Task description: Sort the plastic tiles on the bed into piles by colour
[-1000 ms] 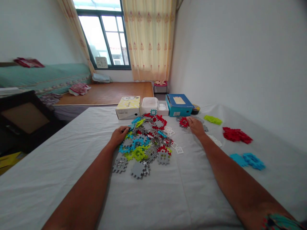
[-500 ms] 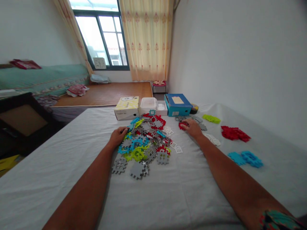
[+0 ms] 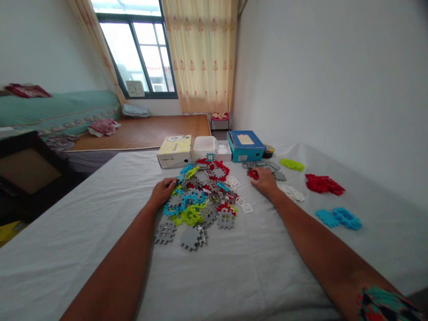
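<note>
A mixed heap of flat plastic interlocking building pieces (image 3: 192, 200), in grey, blue, lime, red and white, lies on the white cloth. My left hand (image 3: 162, 191) rests against the heap's left edge, fingers curled together; what they hold, if anything, is hidden. To the heap's right, my right hand (image 3: 265, 180) pinches a red interlocking piece (image 3: 253, 174). It is just in front of a group of grey interlocking pieces (image 3: 276, 171). Small white window-frame pieces (image 3: 247, 208) lie at the heap's right side.
Sorted groups lie to the right: lime pieces (image 3: 292, 164), white pieces (image 3: 291, 193), red pieces (image 3: 324, 184) and blue pieces (image 3: 339, 218). Behind the heap stand a yellow-and-white box (image 3: 174, 151), a white container (image 3: 205, 147) and a blue box (image 3: 245, 146). A roll of tape (image 3: 268, 151) sits beside the blue box.
The view has shifted slightly. My right hand still has the red piece beside the grey group, its fingers bent a little more. My left hand stays at the heap's edge.
</note>
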Tool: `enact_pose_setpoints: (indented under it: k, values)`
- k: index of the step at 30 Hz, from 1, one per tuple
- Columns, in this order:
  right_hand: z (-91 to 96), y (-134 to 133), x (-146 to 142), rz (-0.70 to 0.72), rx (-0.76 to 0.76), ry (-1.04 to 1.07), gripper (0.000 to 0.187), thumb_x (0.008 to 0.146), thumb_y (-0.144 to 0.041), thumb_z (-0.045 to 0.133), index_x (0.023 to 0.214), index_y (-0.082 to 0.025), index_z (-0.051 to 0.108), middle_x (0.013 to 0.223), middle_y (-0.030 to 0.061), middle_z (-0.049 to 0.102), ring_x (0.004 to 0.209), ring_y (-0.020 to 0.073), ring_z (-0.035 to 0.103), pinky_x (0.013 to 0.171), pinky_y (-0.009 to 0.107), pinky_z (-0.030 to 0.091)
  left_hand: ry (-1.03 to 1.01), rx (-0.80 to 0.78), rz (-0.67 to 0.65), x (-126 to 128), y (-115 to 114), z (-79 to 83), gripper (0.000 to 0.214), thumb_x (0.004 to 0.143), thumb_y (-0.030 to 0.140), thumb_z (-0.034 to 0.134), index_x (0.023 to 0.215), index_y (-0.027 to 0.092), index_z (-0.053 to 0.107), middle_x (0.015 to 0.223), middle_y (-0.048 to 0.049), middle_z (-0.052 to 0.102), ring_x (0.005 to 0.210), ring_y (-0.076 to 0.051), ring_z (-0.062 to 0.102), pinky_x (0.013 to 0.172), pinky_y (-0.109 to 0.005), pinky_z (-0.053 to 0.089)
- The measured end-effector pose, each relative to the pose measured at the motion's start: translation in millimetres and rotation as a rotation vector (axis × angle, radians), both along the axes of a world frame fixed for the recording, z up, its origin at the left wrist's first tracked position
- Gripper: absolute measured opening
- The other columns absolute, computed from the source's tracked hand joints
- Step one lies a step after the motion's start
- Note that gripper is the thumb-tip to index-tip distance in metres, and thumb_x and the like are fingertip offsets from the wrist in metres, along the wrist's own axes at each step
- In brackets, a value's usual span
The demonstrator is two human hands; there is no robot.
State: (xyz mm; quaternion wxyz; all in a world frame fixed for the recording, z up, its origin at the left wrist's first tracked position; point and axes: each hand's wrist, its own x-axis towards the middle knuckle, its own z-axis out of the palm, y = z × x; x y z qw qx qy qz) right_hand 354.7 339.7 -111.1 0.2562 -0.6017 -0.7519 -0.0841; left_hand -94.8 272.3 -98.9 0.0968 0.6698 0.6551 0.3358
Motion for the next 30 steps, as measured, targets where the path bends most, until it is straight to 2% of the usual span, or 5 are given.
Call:
enact_pose_setpoints:
  k: [8, 14, 20, 24, 30]
  values:
    - [40.1, -7, 32, 0.117, 0.072, 0.091, 0.046, 0.068, -0.022, 0.061, 0.113, -0.022, 0.064, 0.122, 0.0097, 0.060, 0.113, 0.0275, 0.054, 0.101, 0.044, 0.040, 0.001, -0.024, 0.007, -5, 6, -2.3, 0.050, 0.080, 0.053, 0.044, 0.105, 0.020, 0.072, 0.110, -0.0059, 0.072, 0.105, -0.024, 0.065, 0.093, -0.033, 0.049]
    - [55.2, -32, 158, -0.133, 0.031, 0.167, 0.048, 0.063, -0.021, 0.062, 0.110, -0.016, 0.066, 0.120, 0.0124, 0.060, 0.119, 0.0284, 0.052, 0.104, 0.042, 0.040, 0.029, -0.039, 0.005, -5, 6, -0.1, 0.051, 0.080, 0.054, 0.043, 0.106, 0.019, 0.071, 0.112, -0.0078, 0.071, 0.107, -0.026, 0.064, 0.095, -0.035, 0.048]
    - [39.6, -96, 275, -0.204, -0.345, 0.443, 0.042, 0.065, -0.030, 0.064, 0.106, -0.019, 0.068, 0.111, 0.0115, 0.069, 0.098, 0.0252, 0.066, 0.085, 0.036, 0.052, 0.044, -0.037, 0.015, -9, 9, -3.3, 0.051, 0.081, 0.055, 0.042, 0.106, 0.022, 0.071, 0.112, -0.0075, 0.071, 0.106, -0.026, 0.064, 0.093, -0.035, 0.049]
    - [30.0, -113, 288, -0.204, -0.452, 0.441, 0.035, 0.061, -0.032, 0.068, 0.095, -0.021, 0.072, 0.102, 0.0111, 0.073, 0.095, 0.0277, 0.067, 0.084, 0.037, 0.052, 0.040, -0.025, 0.015, -10, 10, -5.5, 0.049, 0.080, 0.056, 0.045, 0.105, 0.024, 0.072, 0.110, -0.0062, 0.072, 0.102, -0.027, 0.066, 0.091, -0.036, 0.050]
    - [22.9, -98, 265, -0.250, -0.332, 0.258, 0.032, 0.061, -0.027, 0.067, 0.092, -0.021, 0.073, 0.104, 0.0086, 0.072, 0.096, 0.0263, 0.066, 0.085, 0.037, 0.050, 0.037, -0.030, 0.026, -10, 10, -5.1, 0.049, 0.080, 0.055, 0.045, 0.106, 0.023, 0.072, 0.108, -0.0061, 0.073, 0.098, -0.027, 0.067, 0.086, -0.035, 0.052]
